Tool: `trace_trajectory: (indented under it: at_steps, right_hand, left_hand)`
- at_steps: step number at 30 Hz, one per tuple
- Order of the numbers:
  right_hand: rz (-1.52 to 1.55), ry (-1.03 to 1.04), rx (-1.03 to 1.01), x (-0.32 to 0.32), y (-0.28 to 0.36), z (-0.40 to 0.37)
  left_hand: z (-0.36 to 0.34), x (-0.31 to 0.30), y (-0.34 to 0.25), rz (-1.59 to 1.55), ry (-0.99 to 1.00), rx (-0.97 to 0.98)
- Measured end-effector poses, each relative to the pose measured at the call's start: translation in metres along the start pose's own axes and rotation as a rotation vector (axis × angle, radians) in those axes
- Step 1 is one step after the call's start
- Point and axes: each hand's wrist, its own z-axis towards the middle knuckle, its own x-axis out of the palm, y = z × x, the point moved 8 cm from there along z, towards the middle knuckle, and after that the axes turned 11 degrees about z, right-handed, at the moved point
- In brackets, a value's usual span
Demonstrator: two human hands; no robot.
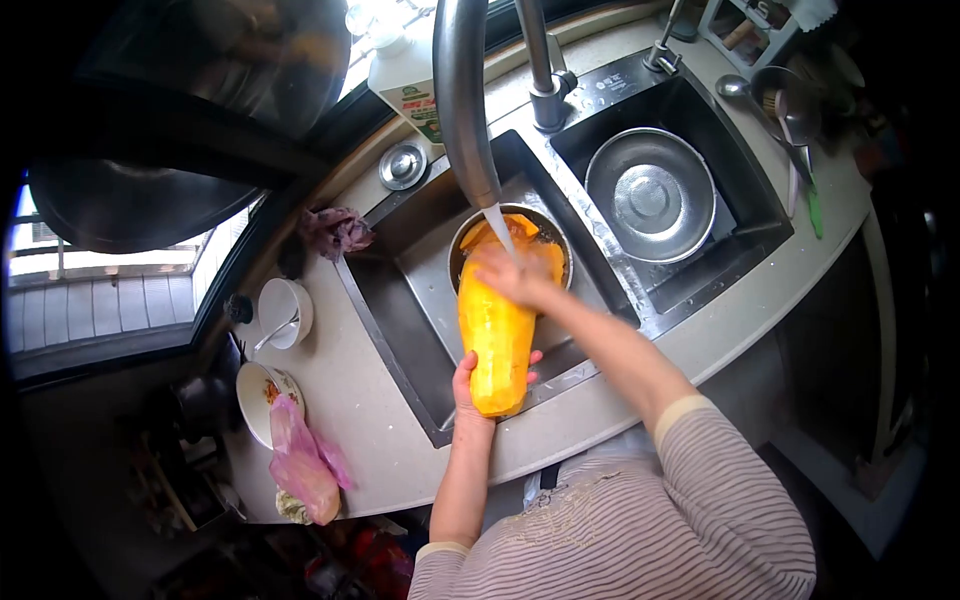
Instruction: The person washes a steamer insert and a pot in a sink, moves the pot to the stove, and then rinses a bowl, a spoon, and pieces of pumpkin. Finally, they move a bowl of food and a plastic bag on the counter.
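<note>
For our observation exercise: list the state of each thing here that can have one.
Curved steel tap: running.
Long peeled yellow fruit: held under the stream.
Left hand: gripping the fruit's near end.
Right hand: resting on its far end.
Round steel bowl, right basin: empty.

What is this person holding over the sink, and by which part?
A long yellow fruit. The left hand grips its near end; the right hand lies over its far end under the running water, grip unclear.
</note>
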Motion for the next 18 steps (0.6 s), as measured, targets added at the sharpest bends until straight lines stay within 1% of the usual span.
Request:
trace_trajectory:
  at_steps: [1,2,4,5,6,8,9,11,12,13,14,15,17,18]
  right_hand:
    - [0.176,0.029,0.132,0.002,-0.04,0.019]
    - [0.206,-0.01,0.152,0.005,-0.059,0.024]
    - [0.264,-0.089,0.196,0.001,-0.065,0.023]
    - [0.281,-0.149,0.147,0.004,-0.061,0.007]
    - [0.204,-0.148,0.144,0.0,-0.037,-0.011]
    - [0.051,-0.149,0.131,-0.011,0.014,-0.044]
    - [0.174,-0.141,0.131,-0.011,0.022,-0.057]
    - [0.429,-0.119,0.126,-0.011,0.034,-0.077]
    - [0.556,-0.08,0.183,-0.01,0.037,-0.08]
    - [0.684,-0.041,0.241,-0.009,0.039,-0.083]
    - [0.811,0.001,0.302,-0.008,0.044,-0.086]
    - [0.956,0.019,0.405,-0.012,0.049,-0.087]
    - [1.022,0.04,0.389,-0.03,0.055,-0.078]
    - [1.054,0.051,0.379,-0.037,0.056,-0.07]
  left_hand:
    - [0.001,0.002,0.001,0.002,-0.025,0.011]
    - [0.002,0.002,0.002,0.002,-0.049,0.021]
    - [0.002,0.005,-0.001,0.015,-0.068,0.032]
    - [0.002,0.009,-0.003,0.017,-0.069,0.038]
    - [0.002,0.015,-0.004,0.019,-0.067,0.046]
    - [-0.004,0.033,-0.011,0.035,-0.082,0.0]
    - [-0.007,0.042,-0.015,0.046,-0.091,-0.022]
    - [-0.016,0.044,-0.022,0.335,-0.224,-0.015]
    - [-0.021,0.048,-0.026,0.484,-0.292,-0.012]
    - [-0.023,0.06,-0.033,0.681,-0.342,0.03]
    - [-0.021,0.062,-0.037,0.813,-0.361,0.039]
    - [-0.019,0.064,-0.041,0.943,-0.379,0.047]
    - [-0.006,0.06,-0.048,1.203,-0.387,0.073]
    - [0.006,0.057,-0.057,1.458,-0.404,0.194]
